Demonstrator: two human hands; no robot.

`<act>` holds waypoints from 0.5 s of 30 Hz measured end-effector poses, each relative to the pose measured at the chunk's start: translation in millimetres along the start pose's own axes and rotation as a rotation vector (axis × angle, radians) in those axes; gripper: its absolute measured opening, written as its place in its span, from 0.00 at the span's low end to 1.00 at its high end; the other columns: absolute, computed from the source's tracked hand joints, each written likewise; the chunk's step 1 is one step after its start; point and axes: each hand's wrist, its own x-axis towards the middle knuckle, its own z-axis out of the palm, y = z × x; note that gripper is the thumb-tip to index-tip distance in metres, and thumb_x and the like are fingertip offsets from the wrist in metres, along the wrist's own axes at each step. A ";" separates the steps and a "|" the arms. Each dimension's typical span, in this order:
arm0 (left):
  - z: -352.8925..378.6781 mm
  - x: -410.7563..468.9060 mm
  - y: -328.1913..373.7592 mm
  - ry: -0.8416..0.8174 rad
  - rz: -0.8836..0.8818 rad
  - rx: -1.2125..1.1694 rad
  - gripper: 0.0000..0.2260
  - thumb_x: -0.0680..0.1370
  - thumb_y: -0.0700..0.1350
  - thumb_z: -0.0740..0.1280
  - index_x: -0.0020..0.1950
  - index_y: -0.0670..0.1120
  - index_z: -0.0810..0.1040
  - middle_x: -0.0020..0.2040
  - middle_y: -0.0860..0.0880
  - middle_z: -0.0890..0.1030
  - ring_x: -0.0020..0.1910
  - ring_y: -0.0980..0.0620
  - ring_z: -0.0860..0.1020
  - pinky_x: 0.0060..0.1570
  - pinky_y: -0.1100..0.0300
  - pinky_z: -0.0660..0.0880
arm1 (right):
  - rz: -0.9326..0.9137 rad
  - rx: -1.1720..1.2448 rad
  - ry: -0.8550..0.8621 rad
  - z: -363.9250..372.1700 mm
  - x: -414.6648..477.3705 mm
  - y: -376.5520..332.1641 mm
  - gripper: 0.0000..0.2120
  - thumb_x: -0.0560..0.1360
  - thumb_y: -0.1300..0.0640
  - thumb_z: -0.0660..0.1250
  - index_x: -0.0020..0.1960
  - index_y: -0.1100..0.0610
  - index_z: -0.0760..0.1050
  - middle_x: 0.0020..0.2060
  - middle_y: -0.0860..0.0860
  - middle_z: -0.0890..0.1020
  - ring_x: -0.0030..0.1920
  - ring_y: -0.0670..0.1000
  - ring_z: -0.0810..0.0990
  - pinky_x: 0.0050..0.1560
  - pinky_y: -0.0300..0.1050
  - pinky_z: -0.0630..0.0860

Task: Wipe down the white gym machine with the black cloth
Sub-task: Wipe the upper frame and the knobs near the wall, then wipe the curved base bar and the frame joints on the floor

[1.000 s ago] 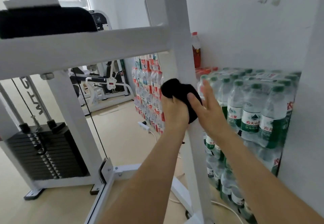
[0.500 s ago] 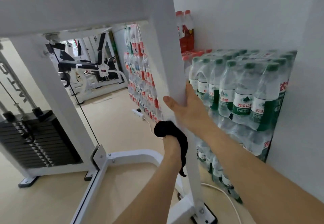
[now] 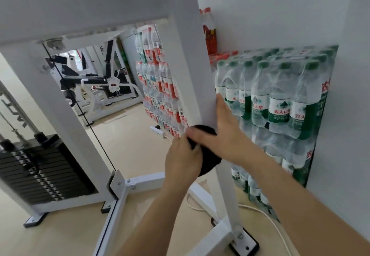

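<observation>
The white gym machine's upright post (image 3: 190, 75) runs from the top crossbar (image 3: 90, 9) down to a foot plate on the floor. A black cloth (image 3: 209, 161) is bunched against the post at mid height. My left hand (image 3: 183, 160) grips the cloth from the left and presses it to the post. My right hand (image 3: 222, 133) grips the post from the right, its thumb lying across the top of the cloth and its fingers hidden behind the post.
Shrink-wrapped packs of green-capped water bottles (image 3: 280, 99) are stacked against the wall right behind the post, with red-labelled packs (image 3: 160, 95) further back. A black weight stack (image 3: 40, 173) and cable stand on the left. A white cord (image 3: 266, 217) trails on the floor.
My left hand wiped the cloth down the post, then came back up to just under my right hand. My right hand let go of the cloth and took hold of the post.
</observation>
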 end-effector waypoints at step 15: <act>-84.3 31.9 -52.3 -0.390 0.182 -0.611 0.16 0.70 0.31 0.72 0.43 0.52 0.76 0.42 0.43 0.82 0.39 0.43 0.82 0.39 0.47 0.79 | 0.026 0.160 0.024 -59.0 -27.1 7.2 0.10 0.65 0.58 0.74 0.46 0.53 0.84 0.37 0.49 0.86 0.35 0.46 0.84 0.35 0.33 0.77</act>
